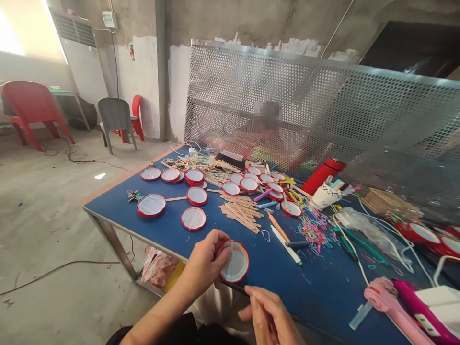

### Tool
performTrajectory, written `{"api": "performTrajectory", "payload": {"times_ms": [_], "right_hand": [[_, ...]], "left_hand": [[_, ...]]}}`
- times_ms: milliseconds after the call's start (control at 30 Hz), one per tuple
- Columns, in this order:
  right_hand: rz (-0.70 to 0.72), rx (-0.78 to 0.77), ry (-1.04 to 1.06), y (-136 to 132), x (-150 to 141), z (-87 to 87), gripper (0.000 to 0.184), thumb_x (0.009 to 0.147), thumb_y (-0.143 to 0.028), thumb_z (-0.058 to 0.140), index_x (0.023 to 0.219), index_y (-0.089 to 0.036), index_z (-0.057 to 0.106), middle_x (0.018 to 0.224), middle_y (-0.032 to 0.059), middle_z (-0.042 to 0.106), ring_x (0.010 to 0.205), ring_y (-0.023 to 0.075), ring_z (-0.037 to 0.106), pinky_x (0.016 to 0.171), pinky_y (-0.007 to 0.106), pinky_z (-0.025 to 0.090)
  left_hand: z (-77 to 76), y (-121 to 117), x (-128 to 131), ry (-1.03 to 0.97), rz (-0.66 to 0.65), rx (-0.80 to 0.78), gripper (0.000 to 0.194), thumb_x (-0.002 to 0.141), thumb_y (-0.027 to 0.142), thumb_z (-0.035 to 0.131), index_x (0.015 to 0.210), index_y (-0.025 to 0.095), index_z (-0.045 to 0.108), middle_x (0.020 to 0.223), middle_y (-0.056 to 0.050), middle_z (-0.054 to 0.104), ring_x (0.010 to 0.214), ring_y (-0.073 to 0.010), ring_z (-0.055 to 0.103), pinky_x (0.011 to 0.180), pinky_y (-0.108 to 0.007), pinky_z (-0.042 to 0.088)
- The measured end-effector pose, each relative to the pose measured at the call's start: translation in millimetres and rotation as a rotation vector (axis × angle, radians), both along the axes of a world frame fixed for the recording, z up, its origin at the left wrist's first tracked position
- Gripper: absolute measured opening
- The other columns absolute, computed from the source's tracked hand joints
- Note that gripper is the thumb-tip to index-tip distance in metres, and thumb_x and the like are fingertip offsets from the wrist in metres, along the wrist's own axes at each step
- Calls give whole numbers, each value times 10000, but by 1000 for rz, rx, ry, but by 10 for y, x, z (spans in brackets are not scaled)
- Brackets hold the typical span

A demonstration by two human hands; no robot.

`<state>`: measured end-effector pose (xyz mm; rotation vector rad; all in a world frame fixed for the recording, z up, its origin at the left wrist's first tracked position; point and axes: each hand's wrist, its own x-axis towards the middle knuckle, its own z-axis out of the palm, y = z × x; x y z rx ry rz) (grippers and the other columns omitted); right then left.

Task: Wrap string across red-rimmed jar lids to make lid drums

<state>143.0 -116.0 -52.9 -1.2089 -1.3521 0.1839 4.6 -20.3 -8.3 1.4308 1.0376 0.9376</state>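
Observation:
My left hand (pixel 210 256) grips a small round drum (pixel 235 262) by its left side, thumb on the pale face and fingers behind. The drum has a red rim and is tilted toward me at the table's front edge. A thin line crosses its face. Just below and right of it, my right hand (pixel 268 314) is apart from the drum, fingers stretched out and holding nothing I can see. Similar drums lie nearby, among them one (pixel 193 218) with coloured lines on its face and one (pixel 151 205) farther left. Flat wooden sticks (pixel 240 213) lie in a pile beyond my hands.
On the blue table (pixel 172 239) are a white marker (pixel 286 245), tangled coloured strings (pixel 316 230), a pen cup (pixel 325 195) and a red bottle (pixel 323 175). A pink tool (pixel 393 306) sits at the right front. A perforated metal panel (pixel 323 105) stands behind; chairs (pixel 117 120) are at left.

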Motion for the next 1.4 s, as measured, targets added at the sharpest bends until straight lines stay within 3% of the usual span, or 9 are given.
{"api": "performTrajectory", "payload": {"times_ms": [167,300,433,700,1033,1167,1233,1400], "right_hand": [[30,-69,-287,361,88,320,235,983,-297,510,972,-193,721,713,57,755,531,168,698,537,233,550],[61,-212,-333,551,64,456,296,983,-360,493,885,-188,713,732,68,771,516,169,690,462,221,505],[113,-302,-241,590,22,474,303,978,-376,488,844,-195,692,718,56,755,493,145,645,438,206,467],[91,-281,-230,602,-52,485,259,965,-303,479,818,-198,665,541,-7,636,414,126,538,441,213,420],[30,-307,-148,633,-78,593,217,919,-239,489,765,-191,634,616,4,671,521,130,610,499,200,419],[-172,-402,-349,683,312,645,256,978,-301,466,847,-197,661,690,3,706,583,124,638,553,191,428],[-364,-558,-606,756,695,718,252,997,-298,461,885,-217,672,737,-3,720,647,130,662,604,199,428],[-566,-679,-741,1021,1760,883,235,939,-81,474,962,-171,690,1022,115,711,970,232,657,732,276,421]], "left_hand": [[36,-16,-14,81,-19,59,139,850,223,558,989,212,570,665,67,603,376,-61,513,290,-123,373],[46,-16,-32,106,-74,80,161,830,216,577,990,213,597,650,67,613,395,-64,525,313,-120,387],[56,-10,-42,133,-82,73,159,837,239,572,990,211,608,638,72,586,400,-67,538,315,-117,390],[115,11,-51,211,-93,102,147,832,237,564,968,211,614,660,66,603,400,-72,543,318,-125,392],[84,119,-86,177,-180,83,201,837,351,625,992,226,646,727,31,698,346,-71,501,309,-149,364],[130,144,-107,117,-187,9,260,792,384,670,994,223,647,718,23,692,377,-93,528,296,-157,355],[153,144,-105,111,-161,-7,276,800,394,654,1012,219,632,703,26,678,386,-100,544,295,-157,350],[220,107,-71,48,-29,-33,316,815,431,617,1048,218,608,711,32,667,377,-109,554,275,-173,350]]}}
